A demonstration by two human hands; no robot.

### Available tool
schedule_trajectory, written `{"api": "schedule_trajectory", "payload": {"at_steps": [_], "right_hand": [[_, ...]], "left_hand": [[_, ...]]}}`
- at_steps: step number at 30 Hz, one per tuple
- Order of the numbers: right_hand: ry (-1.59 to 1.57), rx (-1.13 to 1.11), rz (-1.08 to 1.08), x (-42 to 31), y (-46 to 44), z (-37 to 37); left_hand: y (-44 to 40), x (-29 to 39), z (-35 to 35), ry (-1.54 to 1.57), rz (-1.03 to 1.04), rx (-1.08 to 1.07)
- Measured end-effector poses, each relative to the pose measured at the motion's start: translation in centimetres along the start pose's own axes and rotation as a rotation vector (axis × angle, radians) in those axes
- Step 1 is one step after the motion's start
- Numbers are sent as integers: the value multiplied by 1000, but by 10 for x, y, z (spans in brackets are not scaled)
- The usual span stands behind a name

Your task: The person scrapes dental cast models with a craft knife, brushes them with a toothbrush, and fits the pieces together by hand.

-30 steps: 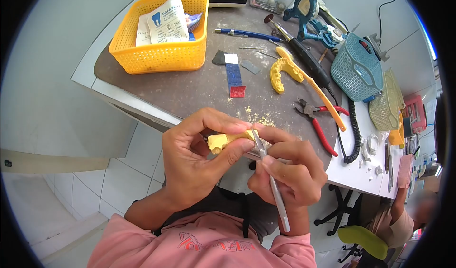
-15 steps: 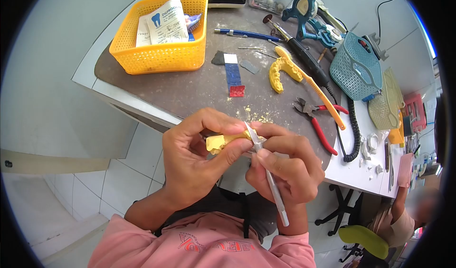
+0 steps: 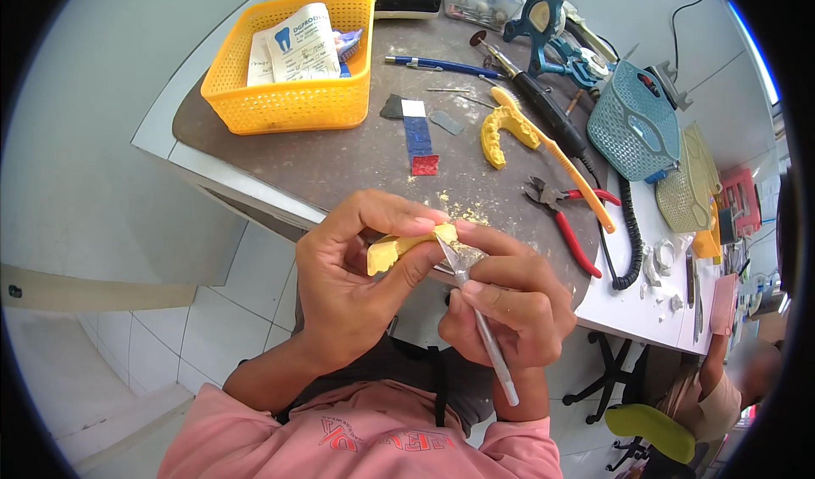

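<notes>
Between the thumb and fingers of my left hand (image 3: 352, 267) is a yellow plaster dental cast (image 3: 392, 251), held over the front edge of the bench. My right hand (image 3: 518, 305) is closed around the silver handle of a craft knife (image 3: 488, 343), gripping it like a pen. The knife's pointed blade rests at the cast's right end, close to my left thumb. Fingers of my right hand also reach beside that end of the cast. Yellow shavings (image 3: 458, 211) lie on the bench just beyond. Part of the cast is hidden by my fingers.
A yellow basket (image 3: 289, 110) with papers stands at the back left. Another yellow dental cast (image 3: 494, 144), an orange toothbrush (image 3: 564, 165), red-handled cutters (image 3: 577, 243) and a black handpiece (image 3: 543, 101) lie to the right. A person (image 3: 705, 394) sits at the far right.
The knife blade has tilted and shifted slightly at the cast's right end, now showing its flat side. Both hands keep their hold, with only small movement.
</notes>
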State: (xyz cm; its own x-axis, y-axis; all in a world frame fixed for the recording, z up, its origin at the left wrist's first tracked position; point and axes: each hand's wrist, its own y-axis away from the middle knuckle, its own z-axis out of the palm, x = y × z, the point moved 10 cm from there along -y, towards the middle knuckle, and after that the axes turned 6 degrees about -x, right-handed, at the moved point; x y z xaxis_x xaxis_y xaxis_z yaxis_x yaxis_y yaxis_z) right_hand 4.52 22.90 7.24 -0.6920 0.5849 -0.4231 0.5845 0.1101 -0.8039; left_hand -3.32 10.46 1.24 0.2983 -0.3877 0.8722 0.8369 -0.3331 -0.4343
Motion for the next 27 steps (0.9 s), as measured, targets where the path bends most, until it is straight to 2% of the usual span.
{"api": "schedule_trajectory", "payload": {"at_steps": [22, 25, 27], "right_hand": [[79, 45, 46, 5, 3, -2], [10, 54, 97, 8, 4, -5], [6, 35, 51, 6, 2, -4]], "left_hand": [[1, 0, -1, -14, 11, 13], [1, 0, -2, -11, 12, 13], [0, 0, -2, -11, 13, 10]]}}
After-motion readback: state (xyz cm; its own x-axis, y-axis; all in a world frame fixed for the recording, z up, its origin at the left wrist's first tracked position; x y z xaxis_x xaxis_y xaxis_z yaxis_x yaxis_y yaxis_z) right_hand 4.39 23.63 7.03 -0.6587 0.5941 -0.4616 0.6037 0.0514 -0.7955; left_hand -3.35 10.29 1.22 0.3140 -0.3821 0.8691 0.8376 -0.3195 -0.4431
